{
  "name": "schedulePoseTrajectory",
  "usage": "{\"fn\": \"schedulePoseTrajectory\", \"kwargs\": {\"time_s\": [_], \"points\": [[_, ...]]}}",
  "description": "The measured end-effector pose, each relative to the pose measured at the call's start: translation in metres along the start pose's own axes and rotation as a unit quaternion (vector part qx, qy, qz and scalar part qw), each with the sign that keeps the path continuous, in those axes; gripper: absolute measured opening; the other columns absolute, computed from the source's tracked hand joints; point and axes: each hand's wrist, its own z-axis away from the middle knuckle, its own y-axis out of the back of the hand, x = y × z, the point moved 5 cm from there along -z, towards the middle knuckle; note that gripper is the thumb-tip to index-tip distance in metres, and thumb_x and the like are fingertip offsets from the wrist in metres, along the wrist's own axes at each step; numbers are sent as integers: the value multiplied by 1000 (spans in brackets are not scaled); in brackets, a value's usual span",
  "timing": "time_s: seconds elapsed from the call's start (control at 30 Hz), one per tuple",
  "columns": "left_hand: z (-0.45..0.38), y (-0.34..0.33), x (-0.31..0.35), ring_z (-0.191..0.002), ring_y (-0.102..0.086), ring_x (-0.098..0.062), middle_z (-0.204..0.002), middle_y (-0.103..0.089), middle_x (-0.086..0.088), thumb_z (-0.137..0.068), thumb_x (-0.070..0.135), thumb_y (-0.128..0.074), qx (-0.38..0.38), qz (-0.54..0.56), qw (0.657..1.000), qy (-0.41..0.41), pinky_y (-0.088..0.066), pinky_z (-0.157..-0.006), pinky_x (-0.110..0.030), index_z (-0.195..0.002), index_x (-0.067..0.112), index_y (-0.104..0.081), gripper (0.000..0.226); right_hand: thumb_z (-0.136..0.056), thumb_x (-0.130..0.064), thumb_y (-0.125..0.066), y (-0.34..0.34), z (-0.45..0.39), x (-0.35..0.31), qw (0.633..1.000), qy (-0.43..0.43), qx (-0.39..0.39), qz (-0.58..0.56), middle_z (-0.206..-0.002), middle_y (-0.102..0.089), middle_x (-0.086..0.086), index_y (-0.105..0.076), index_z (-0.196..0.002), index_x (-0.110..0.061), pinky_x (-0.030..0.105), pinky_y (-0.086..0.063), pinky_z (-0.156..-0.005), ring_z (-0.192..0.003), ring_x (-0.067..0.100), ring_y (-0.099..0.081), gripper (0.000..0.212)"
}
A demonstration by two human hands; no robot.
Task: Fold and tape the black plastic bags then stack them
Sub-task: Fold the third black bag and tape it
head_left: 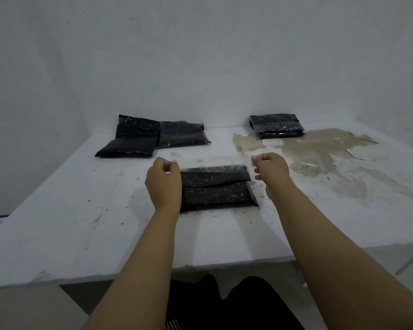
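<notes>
Tape [212, 168] stretches between my left hand [163, 179] and right hand [271, 170], fingers pinching its ends, ready to seal the near folded bag [216, 190].

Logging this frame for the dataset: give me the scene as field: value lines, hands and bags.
left hand: pinches one end of clear tape
right hand: pinches the other end
tape: stretched over far edge of folded bag
folded bag: flat on white table, between the hands
unfolded bags: far left, overlapping
finished stack: far right, by wall
</notes>
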Motion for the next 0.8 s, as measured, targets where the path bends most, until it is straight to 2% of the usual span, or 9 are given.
{"fn": "schedulePoseTrajectory", "kwargs": {"time_s": [0.07, 0.17, 0.27, 0.33, 0.43, 0.53, 0.67, 0.8], "points": [[0, 1, -1, -71, -57, -15, -77, -64, -4, -95, 24, -56, -1, 6, 1000, 14, -41, -59, -19, -77, 10, -58, 23, -95, -14, -55, -2, -1, -1, 1000, -3, -7, -5, -79, -59, 6, -56, -79, -8, 38, -55, -78, -73, 20, -55, 17], [-1, 4, -4, -74, -61, -14, -79, -67, -2, -95, 27, -59, -6, 5, 1000, 27, -41, -60, -15, -82, 10, -66, 23, -95, -9, -53, -4, -2, -1, 999, 5, -5, -33, -84, -56, 5, -51, -78, -13, 38, -56, -75, -63, 16, -57, 17], [-1, 6, -7, -73, -62, -14, -78, -68, -1, -93, 29, -61, -12, 0, 999, 37, -44, -62, -18, -81, 9, -69, 24, -93, -5, -54, -4, -1, 0, 1000, 17, 7, -21, -79, -54, 5, -53, -86, -9, 38, -55, -72, -54, 14, -51, 8], [-1, 7, -10, -71, -62, -14, -75, -69, -2, -92, 30, -63, -20, -7, 999, 43, -46, -62, -20, -78, 10, -70, 26, -92, -5, -57, -3, 0, -1, 1000, 25, 7, -10, -81, -56, 6, -57, -92, -10, 34, -53, -64, -54, 14, -50, 5], [1, 9, -14, -67, -61, -11, -71, -68, 0, -91, 29, -65, -35, -22, 998, 48, -41, -56, -10, -73, 11, -70, 25, -91, -8, -60, -2, -1, 3, 1000, 29, -1, 5, -80, -59, 6, -58, -108, -18, 23, -44, -49, -56, 12, -52, 20], [3, 9, -17, -66, -63, -13, -71, -69, -3, -90, 23, -65, -50, -32, 997, 46, -40, -51, -5, -72, 9, -68, 24, -90, -11, -62, -1, -3, 9, 1000, 23, 6, 18, -79, -61, 6, -54, -111, -20, 23, -39, -48, -59, 13, -53, 24], [1, 8, -22, -72, -63, -26, -76, -68, -12, -90, 18, -60, -59, -53, 996, 46, -44, -59, -22, -76, 1, -65, 23, -90, -11, -62, -3, -4, 15, 999, 21, 22, 23, -81, -60, 5, -52, -102, -17, 24, -44, -49, -61, 15, -54, 17], [3, 6, -21, -64, -49, -17, -78, -65, -17, -89, 13, -55, -67, -81, 994, 34, -37, -55, -26, -76, -3, -58, 21, -88, -11, -63, -5, -7, 22, 999, 23, 39, 26, -91, -59, 10, -46, -90, -17, 31, -45, -57, -71, 22, -55, 18]]}}
